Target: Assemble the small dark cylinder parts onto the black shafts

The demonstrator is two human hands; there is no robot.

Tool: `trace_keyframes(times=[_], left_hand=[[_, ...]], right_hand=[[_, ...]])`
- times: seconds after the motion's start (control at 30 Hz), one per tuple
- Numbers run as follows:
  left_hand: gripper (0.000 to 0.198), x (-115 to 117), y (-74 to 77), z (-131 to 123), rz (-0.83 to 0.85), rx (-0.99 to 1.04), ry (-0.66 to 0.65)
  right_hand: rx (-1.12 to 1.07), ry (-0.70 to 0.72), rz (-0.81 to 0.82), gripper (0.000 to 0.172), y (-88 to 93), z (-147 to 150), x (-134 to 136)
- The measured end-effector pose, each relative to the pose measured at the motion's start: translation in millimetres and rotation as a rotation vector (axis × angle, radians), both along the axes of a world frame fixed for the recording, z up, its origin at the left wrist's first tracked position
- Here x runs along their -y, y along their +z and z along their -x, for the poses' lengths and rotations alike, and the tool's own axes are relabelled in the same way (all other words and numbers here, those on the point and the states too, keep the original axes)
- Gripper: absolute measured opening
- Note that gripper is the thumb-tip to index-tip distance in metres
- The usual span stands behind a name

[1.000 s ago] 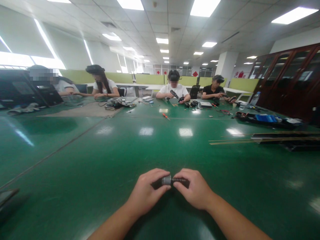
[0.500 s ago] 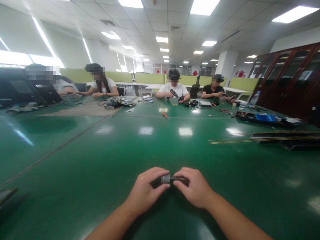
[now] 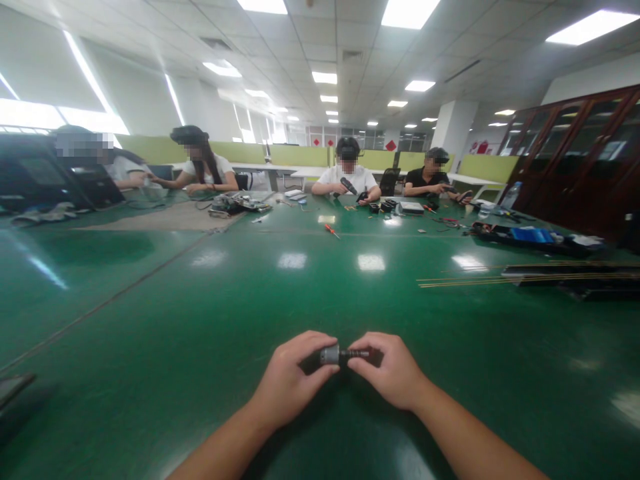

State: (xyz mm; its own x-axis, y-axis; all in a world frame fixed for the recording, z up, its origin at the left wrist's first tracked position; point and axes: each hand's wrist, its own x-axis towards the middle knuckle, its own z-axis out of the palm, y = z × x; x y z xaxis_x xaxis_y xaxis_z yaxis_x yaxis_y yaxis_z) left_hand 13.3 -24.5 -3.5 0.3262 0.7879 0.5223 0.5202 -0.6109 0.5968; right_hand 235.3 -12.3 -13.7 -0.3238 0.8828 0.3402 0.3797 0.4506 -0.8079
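A person's two bare hands grasp a grey-and-black cylindrical part (image 3: 330, 355) above the near side of a green tabletop (image 3: 320, 297). The left hand (image 3: 284, 377) curls its thumb and fingers around the wide grey section, while the right hand (image 3: 399, 369) pinches the slimmer dark shaft (image 3: 357, 354) between thumb and fingertips. The part's long axis lies crosswise, close to level, with its narrow shaft pointing right (the wide part's far end disappears into the left palm). Farther across the table lies an orange-handled screwdriver (image 3: 331, 230), its tip angled toward the near right; thin rods (image 3: 463, 283) extend at right.
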Motion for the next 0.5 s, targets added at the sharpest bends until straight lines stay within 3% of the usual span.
trace_keyframes(times=[0.5], left_hand=[[0.025,-0.8,-1.5,1.5,0.009,-0.004,0.014]], right_hand=[[-0.008,-0.013,-0.007,0.006,-2.4,-0.9,-0.7]])
